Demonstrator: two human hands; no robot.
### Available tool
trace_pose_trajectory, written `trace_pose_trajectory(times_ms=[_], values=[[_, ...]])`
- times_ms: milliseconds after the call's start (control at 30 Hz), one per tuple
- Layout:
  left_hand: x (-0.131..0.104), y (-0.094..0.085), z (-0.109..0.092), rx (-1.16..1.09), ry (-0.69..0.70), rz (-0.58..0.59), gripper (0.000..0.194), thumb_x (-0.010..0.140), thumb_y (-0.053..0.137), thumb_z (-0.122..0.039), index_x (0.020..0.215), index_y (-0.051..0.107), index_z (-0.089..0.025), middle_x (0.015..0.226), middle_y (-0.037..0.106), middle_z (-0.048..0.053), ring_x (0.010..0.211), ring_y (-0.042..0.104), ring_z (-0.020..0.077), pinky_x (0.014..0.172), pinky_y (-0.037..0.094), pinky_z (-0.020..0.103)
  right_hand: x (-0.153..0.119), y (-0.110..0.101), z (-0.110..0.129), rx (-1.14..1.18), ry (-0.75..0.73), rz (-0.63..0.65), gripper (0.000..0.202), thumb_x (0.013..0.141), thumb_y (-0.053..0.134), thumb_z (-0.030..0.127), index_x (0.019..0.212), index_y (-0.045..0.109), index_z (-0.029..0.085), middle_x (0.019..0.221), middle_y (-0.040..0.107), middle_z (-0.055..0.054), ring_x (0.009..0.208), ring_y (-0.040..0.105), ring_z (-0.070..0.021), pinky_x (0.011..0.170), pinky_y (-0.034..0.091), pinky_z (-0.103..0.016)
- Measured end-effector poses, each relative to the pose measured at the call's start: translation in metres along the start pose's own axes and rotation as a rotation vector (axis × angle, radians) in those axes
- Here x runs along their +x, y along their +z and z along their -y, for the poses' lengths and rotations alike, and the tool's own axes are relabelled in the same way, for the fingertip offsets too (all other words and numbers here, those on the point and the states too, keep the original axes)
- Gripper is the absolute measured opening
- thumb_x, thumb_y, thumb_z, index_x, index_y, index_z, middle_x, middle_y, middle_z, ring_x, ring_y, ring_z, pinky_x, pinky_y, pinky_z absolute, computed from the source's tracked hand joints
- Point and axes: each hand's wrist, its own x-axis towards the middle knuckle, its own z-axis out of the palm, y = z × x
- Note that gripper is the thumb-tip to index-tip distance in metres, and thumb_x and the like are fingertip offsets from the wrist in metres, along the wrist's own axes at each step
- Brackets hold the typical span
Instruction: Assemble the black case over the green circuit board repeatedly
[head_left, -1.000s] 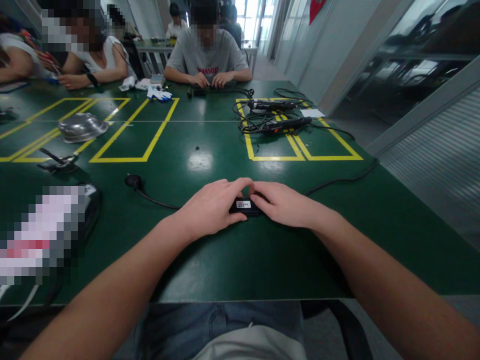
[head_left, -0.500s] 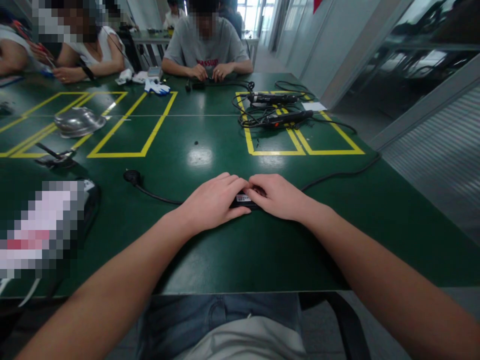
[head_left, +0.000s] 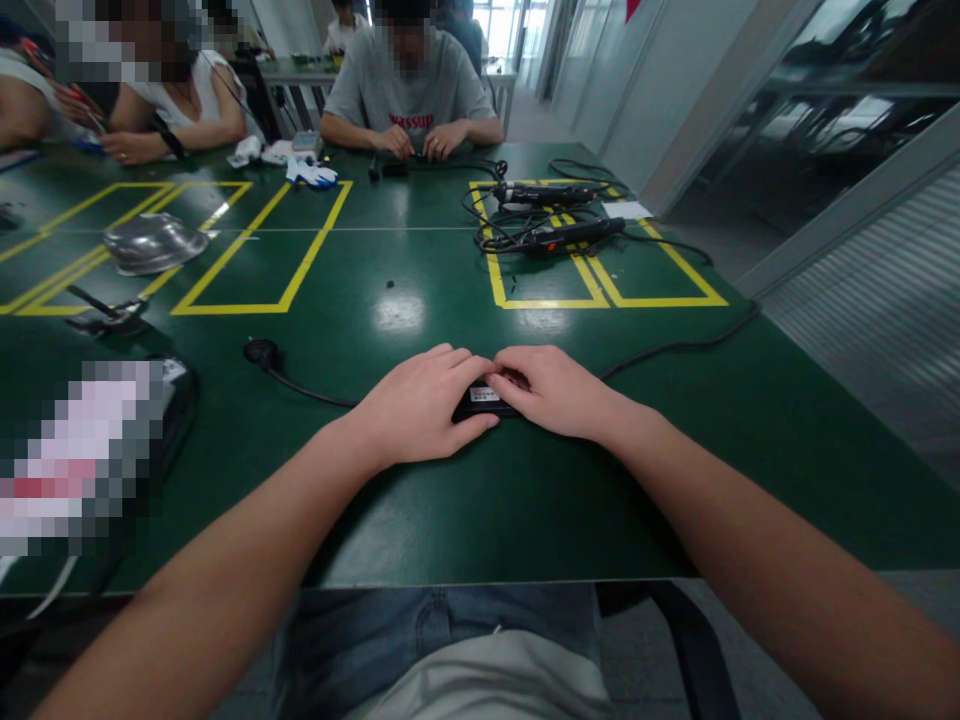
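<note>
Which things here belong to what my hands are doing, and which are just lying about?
In hand:
black labelled box, between left hand and right hand
black plug, probably its own

Lying about:
metal bowl
blue-and-white glove
corded black tools

red "wassup" [head_left: 411, 121] on a grey shirt [head_left: 409, 80]; white label [head_left: 484, 394] too small to read.

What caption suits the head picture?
Left hand and right hand on a black box with a white label, green table beneath.
</note>
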Motion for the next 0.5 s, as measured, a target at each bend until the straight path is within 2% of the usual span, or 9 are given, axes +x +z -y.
trace_pose_trajectory(times_ms=[233,500], values=[[-0.0001,-0.0045,0.0013,-0.021,-0.002,-0.008,0.031,0.102,0.066,-0.039,0.121,0.072,-0.015,0.116,0.073,0.013,0.109,0.068,0.0307,0.097,0.056,0.045,0.0006,-0.0012,0.0009,0.005,0.018,0.012,0.025,0.107,0.059,0.036,0.094,0.073,0.02,0.085,0.071,-0.005,0.076,0.06,-0.0205,0.073,0.038,-0.034],[0.0029,-0.0049,0.0041,-0.057,-0.047,0.003,0.028,0.101,0.073,-0.039,0.116,0.076,-0.016,0.113,0.073,0.01,0.106,0.07,0.0281,0.094,0.057,0.042,-0.0004,-0.0003,0.0046,-0.156,0.022,0.027,0.029,0.112,0.056,0.039,0.1,0.074,0.019,0.09,0.074,-0.007,0.079,0.062,-0.0213,0.072,0.037,-0.033]])
